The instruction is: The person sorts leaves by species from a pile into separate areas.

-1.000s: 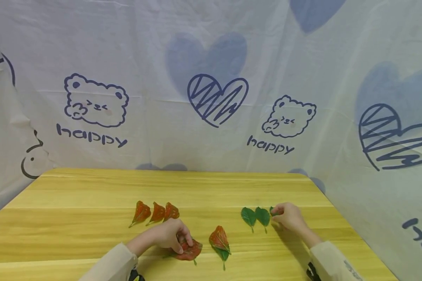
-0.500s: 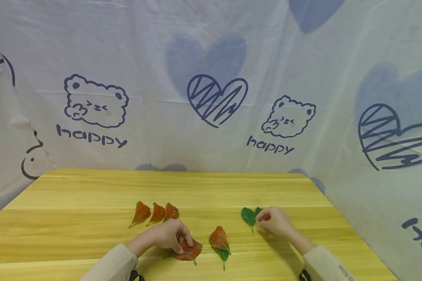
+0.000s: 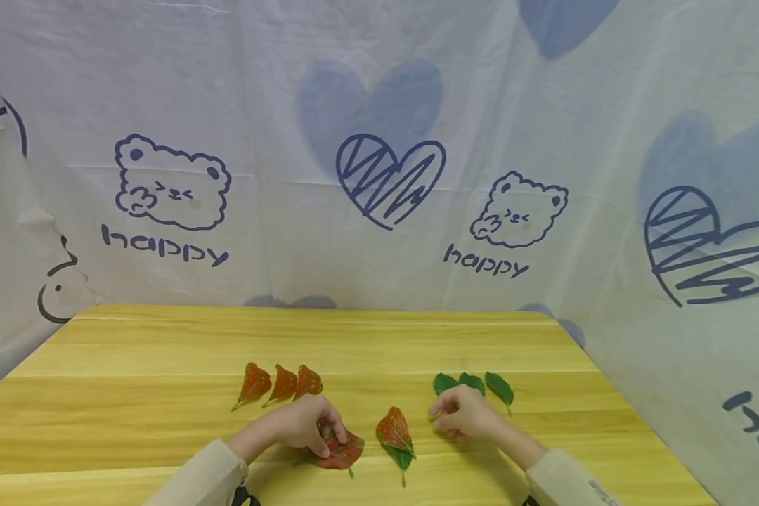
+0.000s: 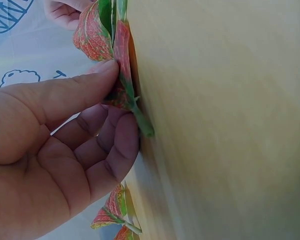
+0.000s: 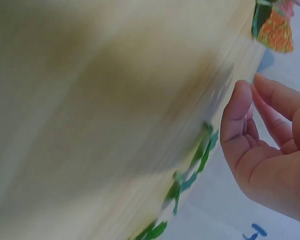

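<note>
My left hand pinches a red leaf close over the table, thumb on its face and fingers curled against it in the left wrist view. Right of that lies another red leaf, overlapping a green leaf whose stem points toward me. My right hand hovers between this pair and a row of green leaves. Its thumb and forefinger are bent toward each other with nothing between them in the right wrist view. The hand partly hides two leaves of the row in the head view.
On the left, three red leaves stand in a row beyond my left hand. The wood-grain table ends at a white curtain printed with hearts and bears, which hangs behind it and down the right side.
My right hand has left the rightmost green leaf and moved left and toward me, uncovering that leaf. My left hand and the red leaf under it have stayed put.
</note>
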Tool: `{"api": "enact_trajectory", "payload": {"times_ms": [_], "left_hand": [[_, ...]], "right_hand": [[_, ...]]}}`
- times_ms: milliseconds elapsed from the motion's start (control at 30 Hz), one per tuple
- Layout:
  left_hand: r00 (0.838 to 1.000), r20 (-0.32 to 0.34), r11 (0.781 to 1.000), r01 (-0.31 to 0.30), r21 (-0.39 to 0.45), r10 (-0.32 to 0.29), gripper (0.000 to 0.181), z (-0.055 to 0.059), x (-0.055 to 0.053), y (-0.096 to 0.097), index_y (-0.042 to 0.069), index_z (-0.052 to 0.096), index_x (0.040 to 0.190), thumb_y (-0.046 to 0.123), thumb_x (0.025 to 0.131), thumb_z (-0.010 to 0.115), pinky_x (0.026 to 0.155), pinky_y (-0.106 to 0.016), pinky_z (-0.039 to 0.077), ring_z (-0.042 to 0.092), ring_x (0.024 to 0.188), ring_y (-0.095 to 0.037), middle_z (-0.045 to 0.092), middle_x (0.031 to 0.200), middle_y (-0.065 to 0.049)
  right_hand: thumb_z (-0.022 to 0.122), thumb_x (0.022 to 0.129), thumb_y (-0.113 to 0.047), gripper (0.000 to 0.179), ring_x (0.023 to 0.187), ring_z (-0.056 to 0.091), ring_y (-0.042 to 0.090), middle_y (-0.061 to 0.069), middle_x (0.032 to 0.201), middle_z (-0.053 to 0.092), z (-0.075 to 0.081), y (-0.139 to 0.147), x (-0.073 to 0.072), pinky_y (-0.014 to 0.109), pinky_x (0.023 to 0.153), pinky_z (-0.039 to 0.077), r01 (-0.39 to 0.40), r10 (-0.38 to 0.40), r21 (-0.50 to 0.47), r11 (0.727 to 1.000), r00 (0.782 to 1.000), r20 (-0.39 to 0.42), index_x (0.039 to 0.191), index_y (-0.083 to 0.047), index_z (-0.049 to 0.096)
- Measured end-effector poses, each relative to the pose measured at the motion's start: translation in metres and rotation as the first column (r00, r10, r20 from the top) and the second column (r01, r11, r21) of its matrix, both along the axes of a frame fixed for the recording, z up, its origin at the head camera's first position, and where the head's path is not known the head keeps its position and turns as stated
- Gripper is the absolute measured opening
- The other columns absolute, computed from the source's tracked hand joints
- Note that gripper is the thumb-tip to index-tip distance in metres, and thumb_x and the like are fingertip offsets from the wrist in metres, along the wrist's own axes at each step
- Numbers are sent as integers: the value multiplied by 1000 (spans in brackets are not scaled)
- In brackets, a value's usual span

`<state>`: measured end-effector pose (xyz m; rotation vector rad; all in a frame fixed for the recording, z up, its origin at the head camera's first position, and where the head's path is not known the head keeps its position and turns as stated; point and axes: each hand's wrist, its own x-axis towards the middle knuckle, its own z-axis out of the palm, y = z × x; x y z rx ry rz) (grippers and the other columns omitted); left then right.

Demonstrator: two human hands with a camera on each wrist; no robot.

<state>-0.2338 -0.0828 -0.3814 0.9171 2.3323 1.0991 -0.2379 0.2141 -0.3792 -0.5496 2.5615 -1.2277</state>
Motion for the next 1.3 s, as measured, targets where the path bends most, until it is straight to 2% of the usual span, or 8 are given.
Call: {"api": "enact_trajectory", "payload": {"times_ms": [300, 600, 900, 1033, 1300], "left_hand": [[1000, 0, 1000, 8, 11, -8, 20, 0, 0, -1, 2, 68, 81, -12, 68, 69, 47, -19, 35, 42, 52, -8, 54, 62, 0], [1000, 4, 1000, 9, 10, -9, 20, -1, -1, -1, 3, 68, 81, -13, 68, 68, 48, -20, 35, 42, 53, -8, 54, 62, 1], [1000, 8, 1000, 11, 14, -12, 19, -1, -1, -1, 2, 68, 81, -12, 69, 68, 47, -19, 34, 41, 52, -8, 54, 61, 1], [1000, 9, 1000, 10, 14, -10, 19, -1, -1, -1, 2, 68, 81, -12, 68, 68, 47, -19, 33, 40, 52, -8, 54, 62, 1], [1000, -6, 1000, 12, 9, -12, 20, 2, 0, -1, 3, 68, 82, -11, 69, 69, 47, -19, 34, 41, 52, -7, 55, 63, 1]], "right_hand": [[65, 77, 3, 7, 46, 48, 8, 6, 60, 58, -3, -20, 5, 19, 42, 40, -50, 55, -57, 997, 994, 95, 84, 3, 66], [64, 77, 4, 9, 46, 48, 9, 4, 61, 58, -7, -28, 4, 20, 43, 40, -73, 81, -66, 995, 989, 127, 86, 1, 66], [61, 73, 11, 14, 43, 43, 6, -1, 58, 51, -10, -31, 3, 17, 40, 36, -129, 132, -36, 991, 987, 89, 82, 2, 65], [62, 72, 13, 15, 43, 42, 6, -2, 59, 51, -12, -31, 2, 17, 39, 35, -131, 132, -22, 991, 989, 72, 82, 2, 64], [61, 72, 13, 17, 43, 41, 5, -1, 60, 51, -13, -31, 1, 16, 39, 34, -123, 126, -38, 992, 988, 92, 85, 3, 64]]}}
